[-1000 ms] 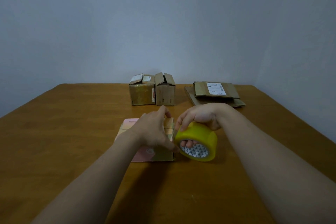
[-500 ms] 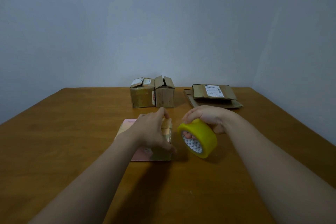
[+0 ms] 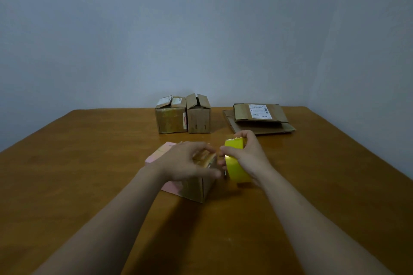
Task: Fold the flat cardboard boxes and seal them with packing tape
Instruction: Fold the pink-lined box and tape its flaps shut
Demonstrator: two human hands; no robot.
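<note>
A small pink and brown cardboard box (image 3: pixel 192 187) stands on the wooden table (image 3: pixel 89 163) in front of me. My left hand (image 3: pixel 185 163) lies over its top, fingers spread across the flaps and reaching toward the box's right edge. My right hand (image 3: pixel 248 156) grips a roll of yellow packing tape (image 3: pixel 238 168), held on edge just right of the box. The thumb and fingers curl round the roll. The tape's free end is hidden between the two hands.
Two folded brown boxes (image 3: pixel 171 115) (image 3: pixel 199 114) stand side by side at the table's far middle. A stack of flat cardboard boxes (image 3: pixel 259 118) with a white label lies at the far right. A grey wall rises behind.
The right hand has turned the tape roll on edge and brought it up against the box's right side. The box now sits turned at an angle under the left hand.
</note>
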